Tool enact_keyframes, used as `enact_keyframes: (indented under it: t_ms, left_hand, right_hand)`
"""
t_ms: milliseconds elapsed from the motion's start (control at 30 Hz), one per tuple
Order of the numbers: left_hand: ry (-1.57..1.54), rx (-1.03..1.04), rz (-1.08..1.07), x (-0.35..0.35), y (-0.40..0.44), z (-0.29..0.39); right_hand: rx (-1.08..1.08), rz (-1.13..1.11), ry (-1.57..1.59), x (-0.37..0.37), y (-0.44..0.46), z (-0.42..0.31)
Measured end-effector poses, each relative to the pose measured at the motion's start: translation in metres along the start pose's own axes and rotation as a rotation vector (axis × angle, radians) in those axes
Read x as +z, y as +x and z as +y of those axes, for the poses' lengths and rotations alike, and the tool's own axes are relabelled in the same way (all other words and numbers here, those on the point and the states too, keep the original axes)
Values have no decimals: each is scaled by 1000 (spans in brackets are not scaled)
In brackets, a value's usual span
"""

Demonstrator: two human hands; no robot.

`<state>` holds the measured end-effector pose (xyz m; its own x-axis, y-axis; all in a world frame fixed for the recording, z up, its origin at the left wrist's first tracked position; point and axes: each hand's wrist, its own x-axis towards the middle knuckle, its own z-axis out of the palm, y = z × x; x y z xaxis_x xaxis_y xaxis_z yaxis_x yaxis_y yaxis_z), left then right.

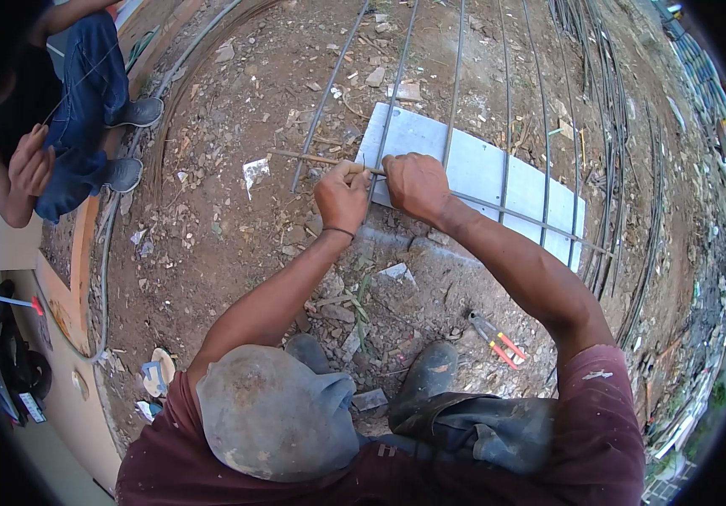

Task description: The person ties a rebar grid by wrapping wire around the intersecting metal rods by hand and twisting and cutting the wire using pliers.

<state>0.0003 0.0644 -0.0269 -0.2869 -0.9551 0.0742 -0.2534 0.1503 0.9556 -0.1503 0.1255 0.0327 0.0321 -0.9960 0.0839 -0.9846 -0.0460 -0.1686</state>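
My left hand [342, 196] is closed at the thin steel crossbar [302, 155], close to where it meets a long rebar [392, 99]. My right hand [416, 184] sits just to the right, fingers curled down over the same crossing. Between the two hands a short bit of thin wire seems to show, but the fingers hide most of the joint. From there the crossbar slants right, across several long parallel rebars [506, 110]. Underneath lies a pale flat board [481, 169] on the dirt. Pliers with red and yellow handles [498, 340] rest on the ground near my right boot.
At the upper left another person [84, 101] sits, one hand [32, 160] raised near a thin strand. More bars [607, 126] lie in a bundle at right. A grey hose [108, 253] curves along wooden framing [84, 261]. Rubble and scraps cover the soil.
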Motion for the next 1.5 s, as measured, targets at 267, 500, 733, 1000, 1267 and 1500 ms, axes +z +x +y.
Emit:
enact_keyframes:
  t_ms: [267, 500, 733, 1000, 1267, 1500]
  left_hand:
    - [42, -94, -38, 0, 11, 2]
    - [30, -120, -64, 1, 10, -5]
    - [-374, -395, -44, -2, -3, 10]
    - [-500, -449, -14, 7, -3, 10]
    - [-373, -534, -109, -6, -3, 32]
    - [-256, -754, -430, -23, 23, 37]
  right_hand:
    - [184, -200, 315, -27, 12, 5]
    - [293, -143, 321, -21, 18, -5]
    - [250, -58, 308, -12, 8, -3]
    - [202, -55, 396, -7, 9, -1]
    - [227, -111, 536, 12, 34, 10]
    - [-287, 154, 292, 9, 15, 23]
